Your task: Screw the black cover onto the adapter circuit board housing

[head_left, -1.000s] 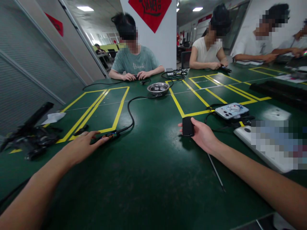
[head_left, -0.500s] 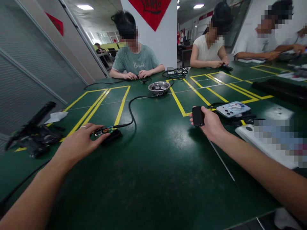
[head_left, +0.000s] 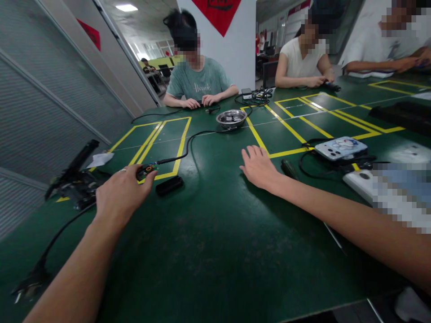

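Observation:
My left hand [head_left: 121, 194] pinches a small circuit board [head_left: 147, 170] with orange parts, just above the green table [head_left: 215, 233]. A black cable [head_left: 188, 142] runs from the board toward the table's middle. A small black casing piece [head_left: 169, 185] lies on the table just right of that hand. My right hand [head_left: 259, 168] rests flat with its fingers spread and holds nothing. Right behind its wrist lies a dark screwdriver handle [head_left: 288, 168], and its thin shaft shows beyond my forearm. The black box this hand held earlier is out of sight.
A metal bowl [head_left: 231, 118] sits mid-table among yellow tape lines. A phone in a patterned case [head_left: 340, 148] and a white device [head_left: 362, 181] lie at the right. Black tools [head_left: 76, 179] and white paper [head_left: 99, 159] lie at the left. Other people sit working along the far side.
My right hand has let go of the small black box and moved left, now lying flat. My left hand has lifted the circuit board, and the black casing lies apart beside it.

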Tool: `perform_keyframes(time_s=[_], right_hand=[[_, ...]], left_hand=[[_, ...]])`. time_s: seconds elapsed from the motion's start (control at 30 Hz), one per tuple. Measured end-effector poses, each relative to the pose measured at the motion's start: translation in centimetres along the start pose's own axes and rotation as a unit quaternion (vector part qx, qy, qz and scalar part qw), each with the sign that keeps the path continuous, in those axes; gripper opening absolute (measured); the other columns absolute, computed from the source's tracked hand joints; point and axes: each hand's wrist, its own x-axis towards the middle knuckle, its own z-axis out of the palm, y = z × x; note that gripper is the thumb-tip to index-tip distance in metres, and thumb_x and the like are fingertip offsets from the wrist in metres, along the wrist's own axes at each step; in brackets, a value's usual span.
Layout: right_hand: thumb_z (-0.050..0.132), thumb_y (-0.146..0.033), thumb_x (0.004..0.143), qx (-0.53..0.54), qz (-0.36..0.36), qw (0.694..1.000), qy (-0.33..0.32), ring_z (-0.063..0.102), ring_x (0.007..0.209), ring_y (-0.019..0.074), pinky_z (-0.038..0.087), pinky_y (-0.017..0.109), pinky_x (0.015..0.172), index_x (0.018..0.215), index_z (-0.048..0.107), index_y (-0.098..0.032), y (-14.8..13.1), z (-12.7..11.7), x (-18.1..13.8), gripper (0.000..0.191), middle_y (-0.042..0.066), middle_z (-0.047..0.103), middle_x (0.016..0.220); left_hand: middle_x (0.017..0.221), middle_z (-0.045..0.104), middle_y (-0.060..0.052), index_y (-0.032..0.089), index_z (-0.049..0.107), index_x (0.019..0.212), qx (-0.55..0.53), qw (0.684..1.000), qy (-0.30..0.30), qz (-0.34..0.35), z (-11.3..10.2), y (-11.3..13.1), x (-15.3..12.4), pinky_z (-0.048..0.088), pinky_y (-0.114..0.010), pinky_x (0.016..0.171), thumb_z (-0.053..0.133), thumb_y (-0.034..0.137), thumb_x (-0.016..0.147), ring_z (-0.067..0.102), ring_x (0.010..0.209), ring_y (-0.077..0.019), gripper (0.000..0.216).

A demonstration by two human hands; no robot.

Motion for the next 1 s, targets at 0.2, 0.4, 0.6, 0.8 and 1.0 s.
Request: perform_keyframes(time_s=[0.2, 0.4, 0.6, 0.8, 1.0], right_hand=[[0.050, -0.052, 0.091, 0.059, -0.179, 0.981, -0.035, 0.047, 0.124, 0.0305, 0.038, 0.045, 0.104, 0.132, 0.050, -0.010, -11.4, 3.7, 3.9, 0.059, 0.019, 0.053, 0.135], [0.051, -0.040, 0.095, 0.114, -0.185, 0.975, -0.051, 0.056, 0.117, 0.0251, 0.045, 0.046, 0.099, 0.128, 0.054, -0.013, -15.1, 7.0, 5.1, 0.042, 0.010, 0.057, 0.130], [0.053, -0.023, 0.094, 0.084, -0.187, 0.973, -0.108, 0.055, 0.109, 0.0290, 0.045, 0.047, 0.093, 0.093, 0.071, -0.006, -8.5, 4.0, 3.4, 0.024, 0.020, 0.062, 0.110], [0.057, -0.032, 0.092, 0.058, -0.198, 0.969, -0.135, 0.057, 0.095, 0.0258, 0.046, 0.043, 0.085, 0.095, 0.075, -0.007, -4.0, -2.0, -3.5, 0.030, 0.018, 0.060, 0.105], [0.054, -0.034, 0.094, 0.105, -0.221, 0.964, -0.101, 0.054, 0.106, 0.0242, 0.046, 0.042, 0.090, 0.106, 0.072, -0.015, -2.9, -4.3, -9.0, 0.029, 0.014, 0.059, 0.114]], left_hand=[[0.108, 0.065, -0.019, 0.009, 0.055, 0.122, 0.001, 1.000, -0.020, 0.002, 0.3, 0.4, -0.4, 0.044, -0.036, 0.068, 0.010, 0.061, 0.096, 0.062, 0.096, -0.0340, 0.073], [0.107, 0.065, -0.015, 0.010, 0.052, 0.125, 0.000, 0.999, -0.026, 0.024, 0.7, 0.8, -0.9, 0.042, -0.033, 0.069, 0.011, 0.061, 0.097, 0.062, 0.095, -0.0306, 0.071], [0.114, 0.064, -0.018, 0.010, 0.052, 0.125, -0.034, 0.998, -0.035, 0.049, 0.6, 2.1, -1.1, 0.044, -0.036, 0.071, 0.015, 0.063, 0.096, 0.062, 0.100, -0.0334, 0.071], [0.111, 0.066, -0.017, 0.012, 0.051, 0.127, -0.075, 0.994, -0.032, 0.079, -0.1, 5.0, -2.5, 0.047, -0.038, 0.072, 0.024, 0.064, 0.095, 0.064, 0.095, -0.0339, 0.066], [0.105, 0.068, -0.013, 0.018, 0.053, 0.119, -0.121, 0.988, 0.022, 0.094, -1.3, 8.3, -4.8, 0.048, -0.036, 0.072, 0.036, 0.062, 0.093, 0.066, 0.094, -0.0311, 0.054]])
